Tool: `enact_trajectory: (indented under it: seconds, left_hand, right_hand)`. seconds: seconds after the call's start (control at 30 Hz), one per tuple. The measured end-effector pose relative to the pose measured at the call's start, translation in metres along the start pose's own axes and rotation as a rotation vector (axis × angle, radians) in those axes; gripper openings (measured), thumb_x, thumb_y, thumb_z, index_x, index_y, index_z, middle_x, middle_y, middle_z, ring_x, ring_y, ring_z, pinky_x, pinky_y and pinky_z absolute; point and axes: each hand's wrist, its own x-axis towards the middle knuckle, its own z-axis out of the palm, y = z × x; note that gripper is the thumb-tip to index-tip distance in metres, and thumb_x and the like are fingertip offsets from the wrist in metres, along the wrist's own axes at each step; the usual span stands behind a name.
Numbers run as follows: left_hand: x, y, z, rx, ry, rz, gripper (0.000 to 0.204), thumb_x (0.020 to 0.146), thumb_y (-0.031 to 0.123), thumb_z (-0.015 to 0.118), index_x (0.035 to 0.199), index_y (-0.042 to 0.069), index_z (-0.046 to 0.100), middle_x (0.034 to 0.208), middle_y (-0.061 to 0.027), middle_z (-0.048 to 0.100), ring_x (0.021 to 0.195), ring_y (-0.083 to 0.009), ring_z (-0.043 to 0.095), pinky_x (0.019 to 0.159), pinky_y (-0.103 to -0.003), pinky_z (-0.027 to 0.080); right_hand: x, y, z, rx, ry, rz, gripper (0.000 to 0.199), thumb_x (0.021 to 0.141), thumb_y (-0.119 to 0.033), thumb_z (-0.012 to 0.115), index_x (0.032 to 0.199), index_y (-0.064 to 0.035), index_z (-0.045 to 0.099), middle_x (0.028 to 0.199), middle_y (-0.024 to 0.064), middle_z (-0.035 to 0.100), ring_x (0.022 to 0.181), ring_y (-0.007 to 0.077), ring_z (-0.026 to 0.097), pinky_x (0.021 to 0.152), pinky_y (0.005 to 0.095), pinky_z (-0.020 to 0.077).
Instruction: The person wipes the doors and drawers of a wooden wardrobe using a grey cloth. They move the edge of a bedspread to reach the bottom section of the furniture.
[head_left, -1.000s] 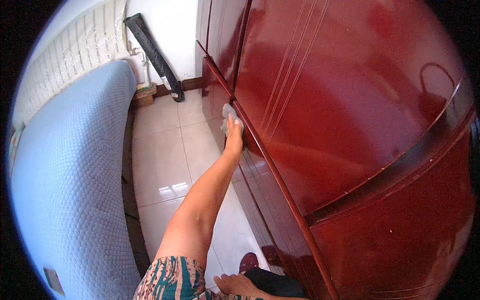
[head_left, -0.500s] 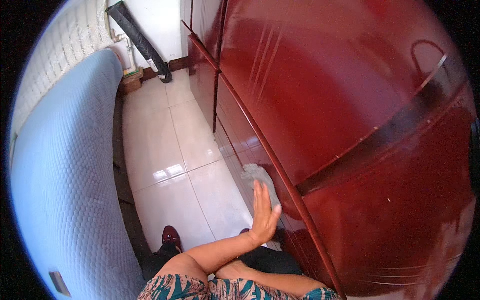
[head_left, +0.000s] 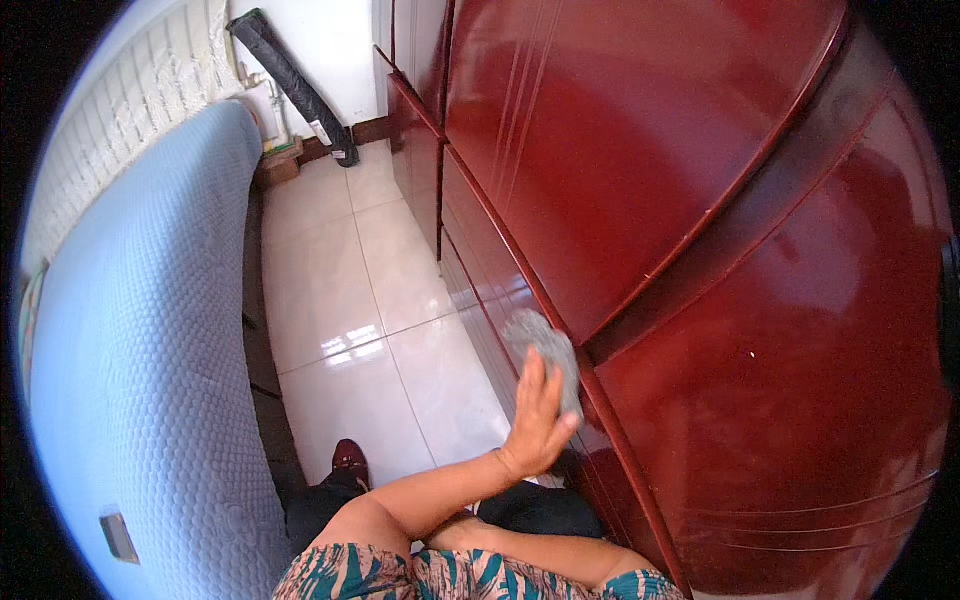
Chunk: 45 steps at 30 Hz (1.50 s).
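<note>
While the right hand [head_left: 455, 535] lies mostly hidden beneath the left forearm [head_left: 430, 497] — its fingers I cannot tell — the left hand [head_left: 540, 425], fingers stretched, lies flat on a grey cloth [head_left: 553, 350] against the red cabinet [head_left: 720, 400], just beside its projecting edge. Farther, a black roll [head_left: 295, 92] leans at the wall [head_left: 335, 55].

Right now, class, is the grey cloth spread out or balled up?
Spread out: the grey cloth extends beyond the left hand, against the red cabinet. Whether it is folded double, I cannot tell.
</note>
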Motion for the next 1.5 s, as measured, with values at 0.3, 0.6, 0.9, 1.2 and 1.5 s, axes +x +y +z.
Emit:
enact_trajectory:
  seconds: [0.3,0.6,0.9,1.2,1.5]
  left_hand:
    - [0.007,0.006,0.006,-0.279,0.118,-0.382,0.067,0.098,0.037,0.03,0.146,0.0,0.0,0.15,-0.0274,-0.004,0.14,-0.0382,-0.004,0.113,-0.043,0.001]
    - [0.06,-0.017,-0.013,-0.391,0.291,-0.561,0.067,0.098,0.042,0.028,0.147,0.005,0.001,0.151,-0.0262,-0.003,0.141,-0.0367,-0.004,0.113,-0.043,0.001]
    - [0.044,-0.042,0.001,-0.302,0.248,-0.495,0.068,0.098,0.042,0.028,0.146,0.0,0.002,0.15,-0.0275,-0.001,0.141,-0.0367,-0.003,0.113,-0.042,0.002]
    - [0.009,-0.029,0.009,-0.394,0.228,-0.583,0.068,0.096,0.034,0.039,0.144,-0.002,0.007,0.149,-0.0266,0.008,0.14,-0.0369,0.006,0.113,-0.04,0.008]
    - [0.03,-0.081,-0.058,-1.062,0.451,-0.956,0.038,0.084,0.01,0.053,0.121,0.003,0.047,0.105,-0.0106,0.059,0.093,-0.0202,0.057,0.082,-0.036,0.046]
  right_hand:
    - [0.002,0.011,0.007,-0.08,-0.018,-0.016,0.054,0.089,-0.029,0.044,0.137,-0.005,0.039,0.144,0.0178,0.033,0.135,0.0294,0.029,0.111,0.04,0.0207]
    - [-0.002,-0.012,-0.02,-0.038,0.066,0.101,0.038,0.086,-0.028,0.048,0.114,-0.0062,0.06,0.118,0.0222,0.057,0.113,0.0386,0.051,0.097,0.0458,0.0384]
    - [0.01,0.014,0.003,-0.182,-0.033,0.062,0.037,0.088,-0.028,0.044,0.113,-0.0036,0.056,0.116,0.0195,0.057,0.114,0.0344,0.051,0.095,0.0495,0.0379]
    - [0.011,0.019,0.01,-0.023,-0.013,0.083,0.051,0.086,-0.026,0.048,0.131,-0.0026,0.044,0.137,0.023,0.041,0.13,0.0353,0.034,0.108,0.0429,0.026]
    - [0.006,0.001,-0.029,-0.171,0.248,0.22,0.038,0.088,-0.032,0.053,0.111,-0.0016,0.056,0.103,0.0225,0.062,0.094,0.0396,0.059,0.082,0.0486,0.0459]
